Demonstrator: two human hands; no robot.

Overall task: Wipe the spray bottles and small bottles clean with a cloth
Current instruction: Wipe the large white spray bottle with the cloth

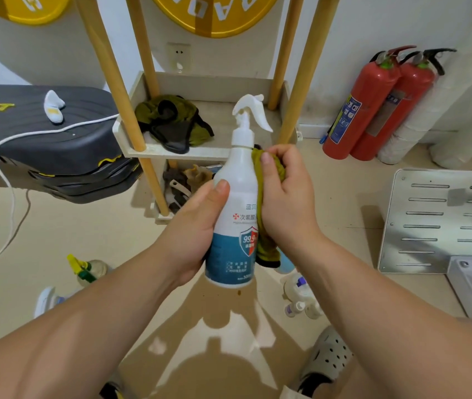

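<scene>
Head view. The white plastic spray bottle with a blue lower label band [234, 208] is held upright in the air, in front of the shelf unit and above the beige floor. The left hand [197, 231] is wrapped round its mid-body, thumb across the front. The right hand [286, 203] bunches an olive-green cloth [266, 246] in curled fingers and presses it against the bottle's right side, from shoulder to label.

Handling, as judged: the body is smooth, rigid plastic, likely slippery if damp. The fill level cannot be told, so its weight is uncertain. The mid-body is the sound place to hold; the thin trigger head is the weak part. The cloth is soft and conforms.

Count: one bottle in hand. One yellow-and-green trigger bottle [85, 270] and one pale bottle [46, 300] lie on the floor at left. A cluster of small bottles [298, 308] stands at right, at least three, partly hidden by the forearm. A second olive cloth [171, 122] lies on the shelf.
</scene>
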